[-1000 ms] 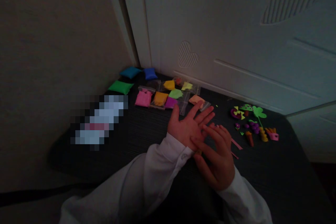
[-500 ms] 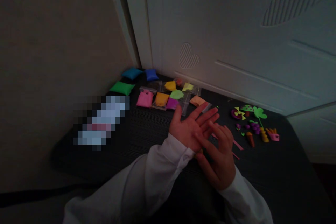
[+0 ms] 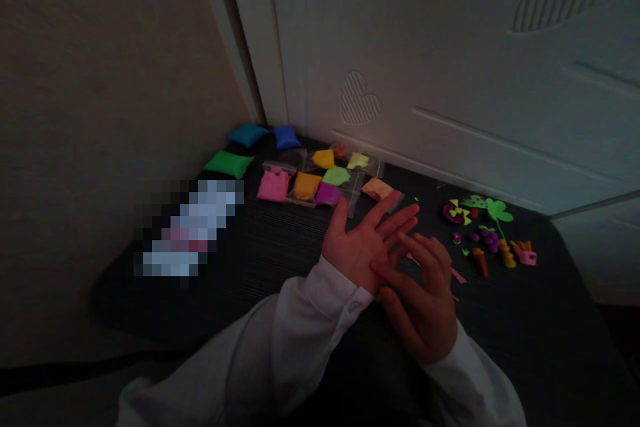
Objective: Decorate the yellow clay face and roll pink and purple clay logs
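My left hand [image 3: 357,247] is held palm up over the dark table, its fingers spread. Over its palm hangs my right hand [image 3: 425,293], with bent fingers and the thumb apart from the index finger. The right index fingertip rests at the left palm; whether a tiny piece lies under it I cannot make out. A small yellowish bit [image 3: 379,297] shows between the left wrist and the right thumb, mostly hidden. Partly behind the right hand lie thin pink strips [image 3: 458,275] of what looks like modelling clay.
Bagged clay in pink [image 3: 273,185], orange [image 3: 306,187], purple [image 3: 328,195] and peach [image 3: 379,189] lies beyond my hands. Green [image 3: 229,163] and blue [image 3: 286,137] packets sit at the back left. Small clay figures, including purple grapes [image 3: 490,240] and a green clover [image 3: 499,210], lie right. A white panel [image 3: 400,47] borders the back.
My right hand has shifted slightly right and down, its index fingertip still at the left palm. The left hand stays spread. The whole view has moved a little.
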### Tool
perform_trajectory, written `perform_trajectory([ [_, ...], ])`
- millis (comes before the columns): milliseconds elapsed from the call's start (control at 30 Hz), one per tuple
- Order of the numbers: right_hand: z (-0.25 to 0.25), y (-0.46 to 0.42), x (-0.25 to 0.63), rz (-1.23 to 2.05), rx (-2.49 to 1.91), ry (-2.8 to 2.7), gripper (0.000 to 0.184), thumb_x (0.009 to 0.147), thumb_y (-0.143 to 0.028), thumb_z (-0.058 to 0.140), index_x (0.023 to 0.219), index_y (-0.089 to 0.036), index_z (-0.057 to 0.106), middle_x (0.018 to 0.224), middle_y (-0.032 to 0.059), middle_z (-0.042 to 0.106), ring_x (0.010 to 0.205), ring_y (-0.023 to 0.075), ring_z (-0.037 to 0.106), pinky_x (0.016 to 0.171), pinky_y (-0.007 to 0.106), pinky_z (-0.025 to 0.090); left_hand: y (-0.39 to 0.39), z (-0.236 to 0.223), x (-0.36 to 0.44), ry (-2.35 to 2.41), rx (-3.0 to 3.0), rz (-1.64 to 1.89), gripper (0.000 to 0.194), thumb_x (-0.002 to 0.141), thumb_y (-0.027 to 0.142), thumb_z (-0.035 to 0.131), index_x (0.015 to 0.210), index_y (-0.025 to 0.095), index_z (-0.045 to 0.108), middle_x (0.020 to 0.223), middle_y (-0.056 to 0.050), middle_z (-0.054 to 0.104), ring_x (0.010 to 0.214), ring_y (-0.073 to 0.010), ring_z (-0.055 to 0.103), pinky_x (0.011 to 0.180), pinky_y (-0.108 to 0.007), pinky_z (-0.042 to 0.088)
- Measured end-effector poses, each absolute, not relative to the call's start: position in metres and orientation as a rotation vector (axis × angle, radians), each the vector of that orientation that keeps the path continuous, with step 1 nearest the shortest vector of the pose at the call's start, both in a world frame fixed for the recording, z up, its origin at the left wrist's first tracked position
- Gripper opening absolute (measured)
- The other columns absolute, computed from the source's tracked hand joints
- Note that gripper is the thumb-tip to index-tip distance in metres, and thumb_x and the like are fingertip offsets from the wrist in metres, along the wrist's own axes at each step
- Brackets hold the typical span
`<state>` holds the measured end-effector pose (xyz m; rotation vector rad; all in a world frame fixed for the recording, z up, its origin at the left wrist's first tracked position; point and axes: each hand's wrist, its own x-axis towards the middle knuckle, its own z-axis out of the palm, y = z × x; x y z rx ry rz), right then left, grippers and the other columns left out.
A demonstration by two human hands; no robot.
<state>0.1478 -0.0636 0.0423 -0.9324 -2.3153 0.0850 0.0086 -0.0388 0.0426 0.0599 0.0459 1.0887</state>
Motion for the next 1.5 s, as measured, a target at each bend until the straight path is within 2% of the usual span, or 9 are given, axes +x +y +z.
perform_trajectory([
  [167, 0.0402, -0.0629, 0.1466, 0.008, -0.899, -2.347, 0.028, 0.071, -0.027, 0.054, 0.098, -0.029, 0.061, 0.125, 0.0047, 0.038, 0.113, 0.0288, 0.034, 0.093, 0.056, 0.023, -0.0374, 0.0414, 0.007, 0.084, 0.048, 1.09, 0.069, 0.075, 0.065, 0.017, 0.125, 0.021, 0.036, 0.13, -0.011, 0.037, 0.12, -0.0214, 0.033, 0.092, -0.032, 0.027],
  [300, 0.0392, -0.0624, 0.1483, 0.002, -0.883, -2.335, 0.024, 0.071, -0.029, 0.054, 0.093, -0.029, 0.063, 0.125, 0.0031, 0.038, 0.113, 0.0288, 0.034, 0.094, 0.056, 0.022, -0.0376, 0.0418, 0.0069, 0.092, 0.047, 1.088, 0.069, 0.075, 0.065, 0.017, 0.125, 0.021, 0.035, 0.13, -0.011, 0.038, 0.121, -0.0212, 0.033, 0.09, -0.032, 0.029],
  [467, 0.0408, -0.0634, 0.1487, -0.001, -0.905, -2.337, 0.026, 0.072, -0.036, 0.051, 0.095, -0.029, 0.061, 0.128, 0.0016, 0.035, 0.113, 0.029, 0.033, 0.094, 0.055, 0.02, -0.0386, 0.0417, 0.0074, 0.094, 0.05, 1.102, 0.069, 0.075, 0.065, 0.019, 0.125, 0.021, 0.035, 0.13, -0.009, 0.039, 0.121, -0.0209, 0.033, 0.092, -0.032, 0.029],
  [600, 0.0425, -0.0644, 0.1483, -0.035, -0.902, -2.301, 0.022, 0.071, -0.035, 0.05, 0.087, -0.029, 0.064, 0.126, 0.0011, 0.037, 0.113, 0.0291, 0.034, 0.094, 0.055, 0.019, -0.0384, 0.0408, 0.0074, 0.089, 0.048, 1.1, 0.068, 0.075, 0.065, 0.02, 0.125, 0.022, 0.035, 0.131, -0.009, 0.038, 0.123, -0.0207, 0.03, 0.093, -0.032, 0.029],
  [767, 0.04, -0.0639, 0.1485, -0.082, -0.894, -2.347, 0.028, 0.072, -0.04, 0.049, 0.097, -0.033, 0.06, 0.13, 0.0005, 0.033, 0.114, 0.0299, 0.032, 0.093, 0.057, 0.017, -0.0385, 0.0425, 0.0075, 0.101, 0.046, 1.116, 0.069, 0.074, 0.066, 0.02, 0.125, 0.021, 0.035, 0.131, -0.009, 0.038, 0.126, -0.0207, 0.024, 0.096, -0.033, 0.025],
  [1000, 0.0381, -0.0633, 0.1511, -0.093, -0.875, -2.354, 0.027, 0.072, -0.042, 0.049, 0.096, -0.034, 0.06, 0.128, 0.0002, 0.035, 0.113, 0.0296, 0.033, 0.093, 0.056, 0.017, -0.038, 0.0446, 0.0066, 0.087, 0.035, 1.147, 0.07, 0.073, 0.067, 0.02, 0.125, 0.022, 0.034, 0.131, -0.009, 0.038, 0.126, -0.022, 0.025, 0.097, -0.037, 0.024],
  [1500, 0.0415, -0.0668, 0.1488, -0.07, -0.894, -2.294, 0.023, 0.072, -0.037, 0.05, 0.089, -0.03, 0.064, 0.129, 0.0002, 0.034, 0.113, 0.0308, 0.033, 0.092, 0.056, 0.019, -0.0389, 0.0469, 0.0065, 0.113, 0.057, 1.132, 0.07, 0.074, 0.066, 0.016, 0.127, 0.023, 0.031, 0.132, -0.008, 0.035, 0.129, -0.0193, 0.019, 0.099, -0.035, 0.021],
])
